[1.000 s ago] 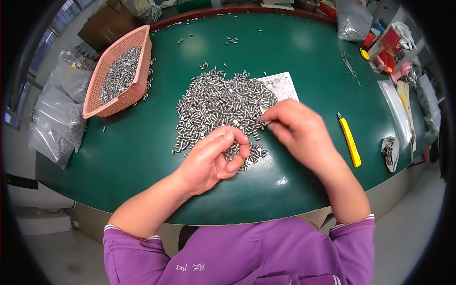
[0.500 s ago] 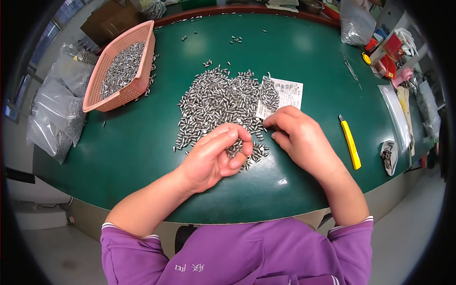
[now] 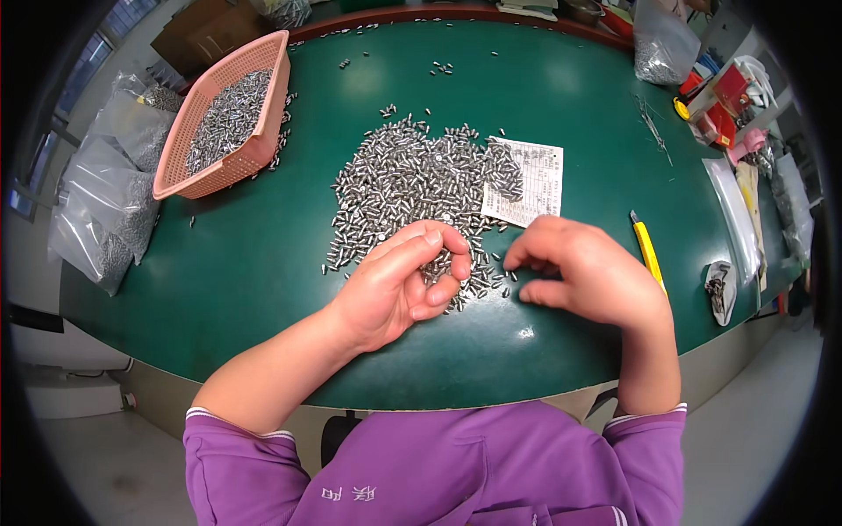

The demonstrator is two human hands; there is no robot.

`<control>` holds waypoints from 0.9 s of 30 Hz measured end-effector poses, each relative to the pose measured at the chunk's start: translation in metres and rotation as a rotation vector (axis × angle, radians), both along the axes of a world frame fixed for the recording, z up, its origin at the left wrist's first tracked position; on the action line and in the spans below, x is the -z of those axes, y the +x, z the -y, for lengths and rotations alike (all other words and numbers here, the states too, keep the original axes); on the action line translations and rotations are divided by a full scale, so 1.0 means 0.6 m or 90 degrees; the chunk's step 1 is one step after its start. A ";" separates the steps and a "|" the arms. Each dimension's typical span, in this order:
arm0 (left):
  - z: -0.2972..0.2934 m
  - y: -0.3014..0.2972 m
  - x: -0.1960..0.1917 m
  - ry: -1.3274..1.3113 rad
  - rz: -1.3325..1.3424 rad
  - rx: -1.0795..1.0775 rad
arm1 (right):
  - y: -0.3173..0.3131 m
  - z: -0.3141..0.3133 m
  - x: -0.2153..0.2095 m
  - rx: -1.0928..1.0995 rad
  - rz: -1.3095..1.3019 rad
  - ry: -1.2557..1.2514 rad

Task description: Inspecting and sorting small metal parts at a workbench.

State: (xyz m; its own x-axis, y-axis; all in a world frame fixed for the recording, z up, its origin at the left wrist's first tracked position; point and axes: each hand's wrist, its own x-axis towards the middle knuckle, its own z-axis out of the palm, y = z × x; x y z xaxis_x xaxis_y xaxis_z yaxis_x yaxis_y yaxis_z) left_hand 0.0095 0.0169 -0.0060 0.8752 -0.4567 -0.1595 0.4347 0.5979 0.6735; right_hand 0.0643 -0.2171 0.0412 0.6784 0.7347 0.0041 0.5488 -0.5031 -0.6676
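Observation:
A large heap of small pointed metal pins (image 3: 412,175) is spread over the middle of the green table. At the heap's near edge my left hand (image 3: 399,285) is curled, palm turned inward, thumb laid along the forefinger; whatever its fingers enclose is hidden. Just right of the loose pins hovers my right hand (image 3: 583,267), its thumb and bent forefinger apart, with nothing visible between them. Some pins lie on the left part of a printed paper slip (image 3: 539,186), beyond my right hand.
A pink plastic basket (image 3: 267,131) with more pins stands at the left, beside clear bags (image 3: 105,215) of metal parts. To the right lie a yellow cutter knife (image 3: 647,250) and a small open bag (image 3: 721,294) of dark pieces. Scattered pins (image 3: 443,67) dot the table's far side.
My right hand has drawn back from the heap's edge, to the right and toward me, and its fingers have parted. My left hand has stayed almost in place.

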 end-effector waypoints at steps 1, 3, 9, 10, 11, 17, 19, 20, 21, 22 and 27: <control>0.000 0.000 0.000 -0.001 0.000 0.000 | -0.002 0.002 0.004 -0.020 -0.005 -0.019; 0.001 0.002 -0.001 0.004 0.001 0.001 | -0.005 -0.008 0.010 -0.020 0.012 -0.021; 0.003 0.002 -0.006 -0.004 -0.005 0.001 | -0.005 -0.035 0.040 -0.008 0.107 0.097; 0.002 0.002 -0.006 -0.003 -0.004 0.001 | -0.005 -0.038 0.040 -0.008 0.107 0.098; 0.001 0.002 -0.006 0.001 -0.008 0.001 | -0.004 -0.042 0.040 0.019 0.086 0.144; 0.008 -0.005 -0.010 0.075 -0.024 0.027 | -0.010 -0.047 0.041 0.060 -0.205 0.384; 0.014 -0.006 -0.015 0.120 -0.035 0.031 | -0.016 -0.051 0.044 0.051 -0.213 0.410; 0.015 -0.008 -0.017 0.122 -0.038 0.030 | -0.020 -0.053 0.046 0.044 -0.223 0.438; 0.016 -0.008 -0.018 0.122 -0.028 0.035 | -0.020 -0.056 0.053 0.025 -0.193 0.463; 0.016 -0.009 -0.018 0.121 -0.017 0.040 | -0.022 -0.057 0.053 0.026 -0.195 0.465; 0.014 -0.005 -0.012 0.122 -0.020 0.033 | -0.012 -0.053 0.042 -0.005 0.142 0.309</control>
State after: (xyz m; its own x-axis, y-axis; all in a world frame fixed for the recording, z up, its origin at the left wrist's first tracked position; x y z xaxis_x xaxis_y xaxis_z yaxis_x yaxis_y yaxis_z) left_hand 0.0067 0.0088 0.0011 0.8442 -0.4601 -0.2749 0.4846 0.4363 0.7582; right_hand 0.0574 -0.1851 0.0162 0.6168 0.6175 0.4881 0.7067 -0.1614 -0.6889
